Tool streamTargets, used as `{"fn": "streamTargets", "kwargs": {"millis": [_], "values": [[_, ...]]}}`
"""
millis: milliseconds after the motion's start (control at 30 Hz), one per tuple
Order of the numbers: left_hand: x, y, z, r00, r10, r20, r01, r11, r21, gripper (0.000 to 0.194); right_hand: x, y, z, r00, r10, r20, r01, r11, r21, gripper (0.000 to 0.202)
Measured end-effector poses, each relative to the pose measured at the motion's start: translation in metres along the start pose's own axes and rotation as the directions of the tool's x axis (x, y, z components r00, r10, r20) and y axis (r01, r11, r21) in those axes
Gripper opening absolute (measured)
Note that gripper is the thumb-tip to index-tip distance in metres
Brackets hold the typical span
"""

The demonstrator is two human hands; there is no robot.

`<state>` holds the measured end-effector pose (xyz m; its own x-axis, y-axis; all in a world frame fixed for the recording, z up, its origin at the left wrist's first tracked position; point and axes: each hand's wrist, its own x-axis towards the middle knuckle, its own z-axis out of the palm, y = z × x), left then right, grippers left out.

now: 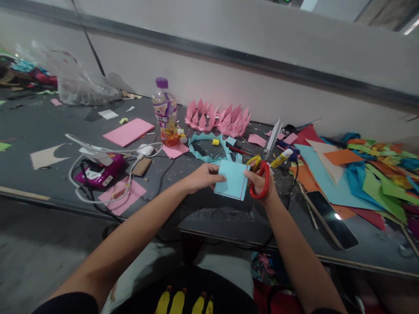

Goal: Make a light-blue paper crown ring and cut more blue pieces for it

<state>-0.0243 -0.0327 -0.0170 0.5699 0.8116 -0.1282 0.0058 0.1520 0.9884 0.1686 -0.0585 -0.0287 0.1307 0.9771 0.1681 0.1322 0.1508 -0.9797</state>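
My left hand [203,178] is closed on the left side of a square of light blue paper [231,179], its thumb on top. Pencil-like lines run near the paper's right and bottom edges. My right hand [260,182] pinches the paper's right edge and also holds scissors [269,179] with a red handle, their blades pointing away from me. A yellow handle part shows beside the red one. Just beyond the paper lies a ring of folded light blue paper [209,147]. A glue stick [281,158] rests right of the blades.
Pink folded-paper rings [218,118] stand by the wall. To their left is a drink bottle [165,113]. A purple power strip [101,170] with white cable lies left. At right are a phone [332,220] and coloured paper sheets [330,174]. A plastic bag [81,83] sits back left.
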Motion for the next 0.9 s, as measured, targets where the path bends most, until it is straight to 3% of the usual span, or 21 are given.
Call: {"fn": "streamTargets", "kwargs": {"millis": [133,267,433,567,667,767,900], "values": [[-0.002,-0.004,0.006,0.996,-0.073,0.051,0.076,0.996,-0.045,0.019,-0.002,-0.006,0.004,1.000,0.020,0.005,-0.020,0.999,0.035,0.034],[-0.002,-0.007,0.010,0.992,-0.057,0.116,0.072,0.989,-0.131,0.036,-0.004,-0.010,0.007,1.000,-0.018,0.025,0.018,1.000,-0.008,0.032],[-0.002,-0.011,0.011,0.983,0.002,0.183,0.000,1.000,-0.015,0.044,-0.003,-0.010,0.008,1.000,-0.021,0.008,0.022,0.999,-0.026,0.033],[-0.002,-0.012,0.009,0.983,0.018,0.180,-0.033,0.996,0.082,0.039,-0.003,-0.011,0.007,1.000,-0.002,0.005,0.002,1.000,-0.014,0.035],[-0.003,-0.009,0.007,0.991,0.090,0.099,-0.100,0.990,0.097,0.036,-0.002,-0.012,0.003,0.992,0.054,0.110,-0.052,0.998,-0.017,0.038],[-0.003,-0.004,0.004,0.976,0.193,-0.101,-0.187,0.980,0.066,0.038,-0.001,-0.014,-0.002,0.973,0.093,0.211,-0.088,0.996,-0.035,0.042],[-0.003,0.004,-0.002,0.862,0.328,-0.387,-0.319,0.944,0.088,0.042,-0.005,-0.021,-0.005,0.963,0.135,0.231,-0.116,0.989,-0.093,0.038]]}}
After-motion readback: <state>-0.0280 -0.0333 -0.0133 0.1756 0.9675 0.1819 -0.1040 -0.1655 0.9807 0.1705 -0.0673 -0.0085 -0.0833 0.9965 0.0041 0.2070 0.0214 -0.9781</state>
